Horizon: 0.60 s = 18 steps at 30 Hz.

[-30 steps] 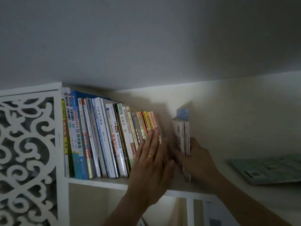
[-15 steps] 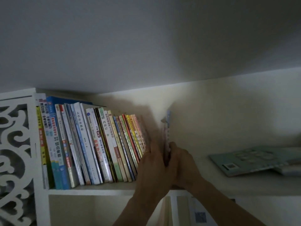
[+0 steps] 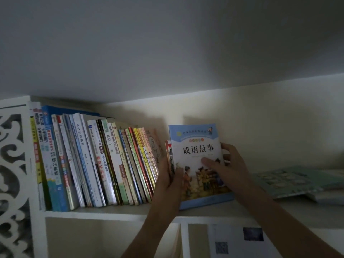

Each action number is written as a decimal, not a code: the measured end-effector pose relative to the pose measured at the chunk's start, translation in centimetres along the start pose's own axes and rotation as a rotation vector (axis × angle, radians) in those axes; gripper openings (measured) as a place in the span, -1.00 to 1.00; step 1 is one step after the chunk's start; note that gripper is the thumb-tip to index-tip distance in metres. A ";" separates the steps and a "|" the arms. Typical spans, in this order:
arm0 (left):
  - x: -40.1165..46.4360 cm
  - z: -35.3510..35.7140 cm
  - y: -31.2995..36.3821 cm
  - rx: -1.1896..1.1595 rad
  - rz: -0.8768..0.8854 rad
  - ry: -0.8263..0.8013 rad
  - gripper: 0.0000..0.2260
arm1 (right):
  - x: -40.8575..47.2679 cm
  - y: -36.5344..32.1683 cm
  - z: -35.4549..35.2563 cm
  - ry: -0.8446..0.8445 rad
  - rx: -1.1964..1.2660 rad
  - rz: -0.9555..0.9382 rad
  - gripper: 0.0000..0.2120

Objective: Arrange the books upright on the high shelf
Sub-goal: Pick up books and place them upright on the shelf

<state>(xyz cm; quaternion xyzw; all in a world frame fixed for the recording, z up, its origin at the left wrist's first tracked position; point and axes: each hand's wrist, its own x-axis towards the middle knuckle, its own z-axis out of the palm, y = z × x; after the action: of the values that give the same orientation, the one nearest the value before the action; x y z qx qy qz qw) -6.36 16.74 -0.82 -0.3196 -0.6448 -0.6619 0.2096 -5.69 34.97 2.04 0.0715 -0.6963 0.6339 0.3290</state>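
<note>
Hands (image 3: 172, 180) (image 3: 226, 165) hold blue book (image 3: 197, 146) (cover forward) on shelf (image 3: 111, 211)

The scene is dim and grey, with grain over the ceiling (image 3: 167, 43). Weak light falls on the back wall (image 3: 260, 118), where the row of books (image 3: 93, 161) casts a soft shadow. The lower-left fretwork panel (image 3: 13, 174) bows with wide-angle distortion. The flat books (image 3: 297, 181) at right look soft and murky.
</note>
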 end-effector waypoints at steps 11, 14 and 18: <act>-1.7 -0.7 0.1 -0.001 0.118 0.129 -0.74 | 0.5 1.0 -0.1 0.048 0.136 0.017 -0.78; -2.1 -1.8 0.2 -0.104 0.029 0.141 -0.75 | 0.5 0.7 0.6 -0.044 0.164 -0.032 -0.80; -2.2 -3.2 1.0 -0.028 0.029 0.213 -0.70 | 0.2 0.6 1.6 -0.100 0.125 -0.060 -0.80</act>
<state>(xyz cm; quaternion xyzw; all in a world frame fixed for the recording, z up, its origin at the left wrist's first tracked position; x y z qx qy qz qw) -4.65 13.20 -1.53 -0.2597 -0.6047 -0.6980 0.2822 -6.71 33.69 1.63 0.1441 -0.6683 0.6618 0.3077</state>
